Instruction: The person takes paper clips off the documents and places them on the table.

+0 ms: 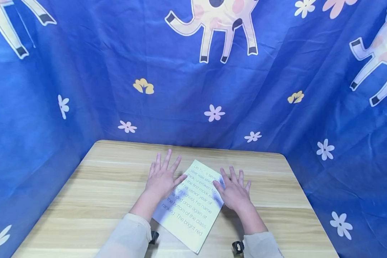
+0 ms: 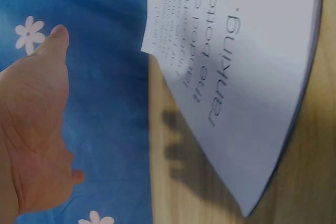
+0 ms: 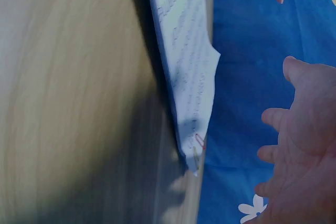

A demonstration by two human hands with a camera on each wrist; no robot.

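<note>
both hands spread flat, fingers straight, gripping nothing: left hand (image 1: 162, 179) and right hand (image 1: 233, 191) hover at either side of the printed sheet (image 1: 190, 206). sheet lies mid-table (image 1: 93, 193), long axis running near-left to far-right.

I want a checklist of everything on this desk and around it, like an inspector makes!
Surface: wooden table, light grain.
Job's things: printed paper sheets, lying at a slant; a red paper clip at one corner.
Clutter: nothing seen.
Grippers: left hand and right hand, fingers spread, hold nothing; whether they touch the sheets is unclear.
Cables: nothing seen.
Surroundings: blue cloth printed with flowers and animals, hung behind and at both sides.
</note>
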